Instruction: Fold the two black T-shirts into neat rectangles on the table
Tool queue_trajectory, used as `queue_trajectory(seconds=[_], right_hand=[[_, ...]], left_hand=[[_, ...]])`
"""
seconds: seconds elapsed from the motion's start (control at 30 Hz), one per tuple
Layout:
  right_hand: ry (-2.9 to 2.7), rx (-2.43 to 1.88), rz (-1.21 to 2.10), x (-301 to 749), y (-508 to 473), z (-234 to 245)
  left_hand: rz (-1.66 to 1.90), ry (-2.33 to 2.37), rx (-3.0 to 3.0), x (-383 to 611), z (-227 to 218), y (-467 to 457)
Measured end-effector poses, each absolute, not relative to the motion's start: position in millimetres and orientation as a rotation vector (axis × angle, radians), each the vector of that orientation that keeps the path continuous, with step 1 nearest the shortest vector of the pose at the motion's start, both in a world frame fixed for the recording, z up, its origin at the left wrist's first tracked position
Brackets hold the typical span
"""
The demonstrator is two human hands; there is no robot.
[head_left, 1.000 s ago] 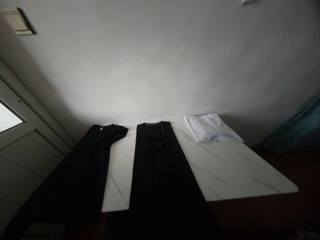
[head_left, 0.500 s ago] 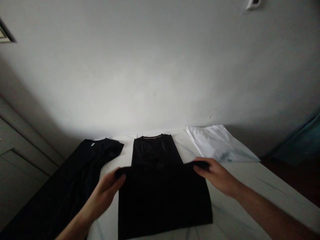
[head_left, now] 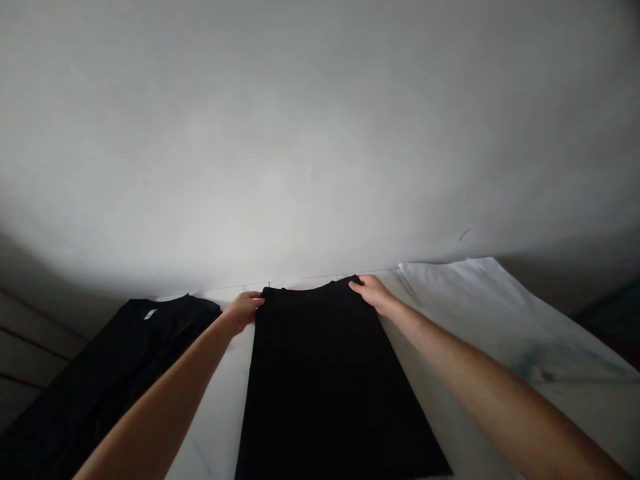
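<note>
The left hand and right hand each pinch a far corner of the black oblong fabric garment. White marbled tabletop lies beneath.

Left grip and right grip have moved forward; the middle black shirt now lies doubled, collar covered.

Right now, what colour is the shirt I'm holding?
The shirt is black, clearest in the head view.
</note>
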State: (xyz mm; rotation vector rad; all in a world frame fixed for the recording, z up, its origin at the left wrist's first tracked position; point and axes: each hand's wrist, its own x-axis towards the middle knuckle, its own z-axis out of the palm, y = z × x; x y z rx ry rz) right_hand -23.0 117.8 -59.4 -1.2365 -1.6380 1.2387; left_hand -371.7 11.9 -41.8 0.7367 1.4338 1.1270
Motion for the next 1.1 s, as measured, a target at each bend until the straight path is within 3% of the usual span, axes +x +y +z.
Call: queue_trajectory(seconds=[0.47,0.67,0.97,1.1], right_hand=[[-1.698,-1.200,1.145,-32.9,135.0,-63.8],[-1.704,-1.373,0.763,-36.5,138.8,-75.4],[-1.648,-1.184,1.011,-32.5,139.7,-70.9],[-1.685,-1.285,0.841,-32.1,140.1,-74.0]], left_hand=[[1.373,1.145,0.594,-363.6,-37.6,23.6],[1.393,1.411,0.721,-349.5,-40.2,24.7],[1.460,1.010,0.573,-351.3,-33.3,15.6],[1.464,1.153,0.515,-353.0,-36.8,20.4]])
